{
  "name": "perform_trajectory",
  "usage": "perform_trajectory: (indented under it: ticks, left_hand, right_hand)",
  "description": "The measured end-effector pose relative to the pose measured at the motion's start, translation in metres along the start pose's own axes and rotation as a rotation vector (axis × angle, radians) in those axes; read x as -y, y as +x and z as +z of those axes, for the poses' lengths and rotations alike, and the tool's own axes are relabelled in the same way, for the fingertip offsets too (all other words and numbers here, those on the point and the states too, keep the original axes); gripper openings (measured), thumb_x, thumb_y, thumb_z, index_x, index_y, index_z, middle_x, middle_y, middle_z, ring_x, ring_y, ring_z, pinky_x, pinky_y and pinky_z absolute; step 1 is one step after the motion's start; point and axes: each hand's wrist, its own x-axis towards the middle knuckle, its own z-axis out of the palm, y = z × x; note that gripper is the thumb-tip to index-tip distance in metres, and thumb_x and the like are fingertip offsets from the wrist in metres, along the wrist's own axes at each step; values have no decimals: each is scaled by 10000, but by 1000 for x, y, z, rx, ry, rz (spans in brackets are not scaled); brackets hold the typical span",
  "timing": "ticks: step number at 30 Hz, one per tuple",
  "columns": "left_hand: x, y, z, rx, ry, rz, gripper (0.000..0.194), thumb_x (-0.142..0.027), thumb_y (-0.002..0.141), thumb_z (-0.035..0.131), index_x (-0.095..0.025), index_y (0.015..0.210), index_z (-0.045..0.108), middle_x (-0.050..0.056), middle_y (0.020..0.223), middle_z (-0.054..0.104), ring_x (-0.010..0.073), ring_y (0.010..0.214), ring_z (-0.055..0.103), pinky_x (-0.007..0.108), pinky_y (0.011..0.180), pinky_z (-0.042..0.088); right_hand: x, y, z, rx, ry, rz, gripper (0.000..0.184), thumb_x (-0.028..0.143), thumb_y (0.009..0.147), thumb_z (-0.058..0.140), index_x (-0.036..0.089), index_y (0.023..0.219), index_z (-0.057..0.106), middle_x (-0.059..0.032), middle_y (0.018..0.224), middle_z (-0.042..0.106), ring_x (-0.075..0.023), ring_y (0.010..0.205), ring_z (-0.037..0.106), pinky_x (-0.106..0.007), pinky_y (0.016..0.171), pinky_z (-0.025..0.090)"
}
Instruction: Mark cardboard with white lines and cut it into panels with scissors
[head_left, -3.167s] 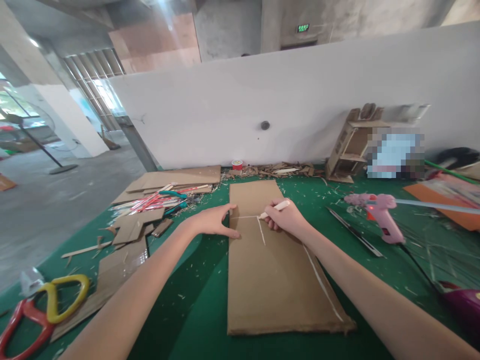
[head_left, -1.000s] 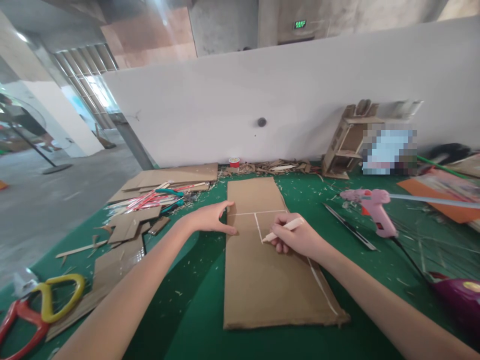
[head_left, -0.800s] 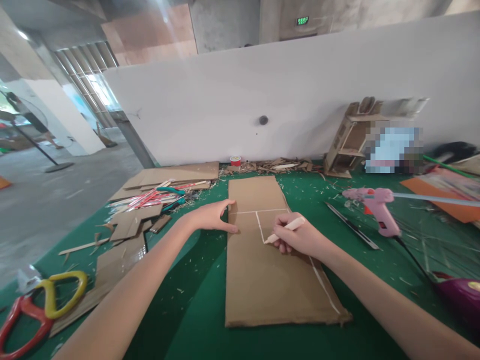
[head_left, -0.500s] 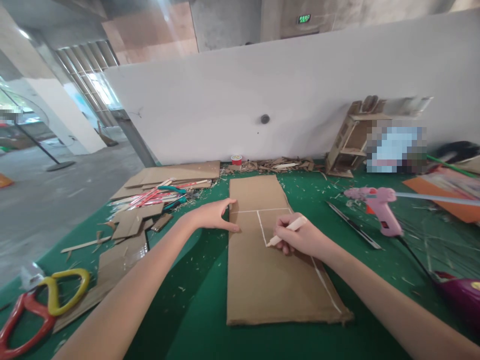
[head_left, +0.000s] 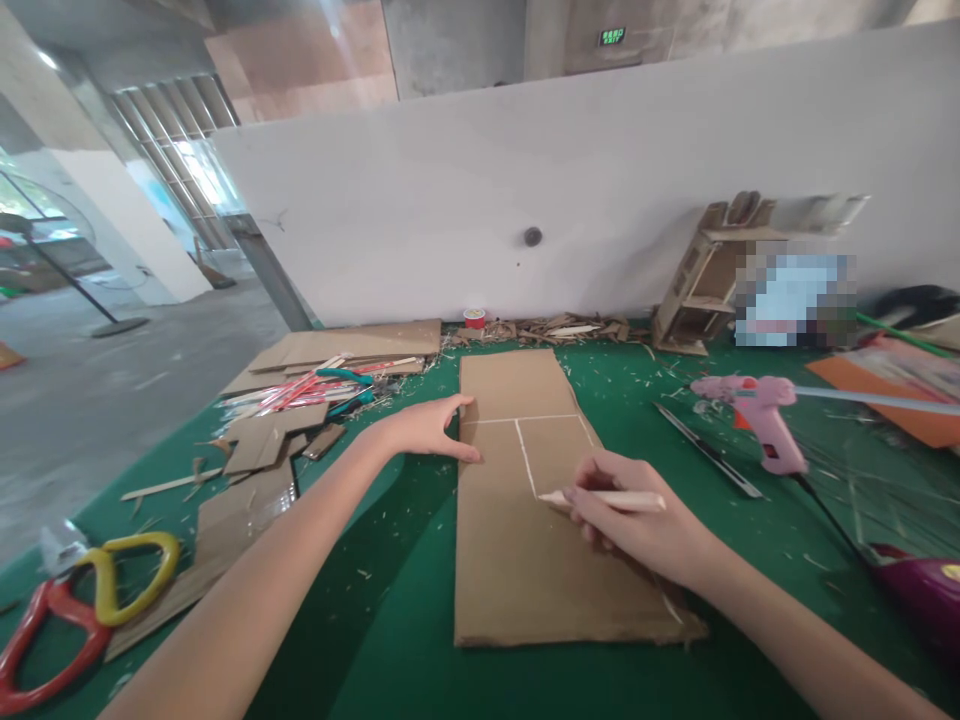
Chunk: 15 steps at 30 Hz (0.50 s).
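Note:
A long brown cardboard sheet (head_left: pixel 517 570) lies flat in front of me, marked with white lines that form a T and a slanting line along its right side. My right hand (head_left: pixel 634 510) grips a white marker pen (head_left: pixel 619 501), its tip at the lower end of the T's stem. The pen lies nearly level, pointing left. My left hand (head_left: pixel 431 428) rests at the sheet's left edge, thumb and fingers spread apart, the fingertips touching the cardboard.
Red-and-yellow scissors (head_left: pixel 90 600) and cardboard scraps (head_left: pixel 255 440) lie at left, near teal-handled pliers (head_left: pixel 349 390). On the right are a utility knife (head_left: pixel 709 450), a pink glue gun (head_left: pixel 772 415) and a cardboard shelf model (head_left: pixel 697 275). A white partition (head_left: pixel 420 220) stands behind the green table.
My right hand has shifted right and slightly down, tipping the pen flatter. The T's stem is slightly longer at its lower end. My left hand has stayed in place.

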Motion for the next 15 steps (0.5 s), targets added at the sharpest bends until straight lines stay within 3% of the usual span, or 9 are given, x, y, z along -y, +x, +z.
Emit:
perform_trajectory:
  ticks: [10, 15]
  left_hand:
    - [1, 0, 0, 1, -14, -2, 1062, -738, 572, 596, -231, 1439, 251, 133, 1355, 462, 303, 1094, 538, 314, 820, 427]
    - [0, 0, 0, 8, -21, -5, 1064, -736, 574, 597, -234, 1442, 240, 131, 1361, 455, 300, 1107, 529, 313, 825, 428]
  right_hand:
    - [-18, 16, 4, -13, -11, 16, 230, 391, 852, 517, 202, 722, 496, -10, 638, 648, -115, 509, 597, -190, 424, 417]
    - [-16, 13, 2, 26, -5, 46, 230, 358, 834, 540, 196, 679, 486, -1, 569, 632, -113, 482, 588, -192, 432, 416]
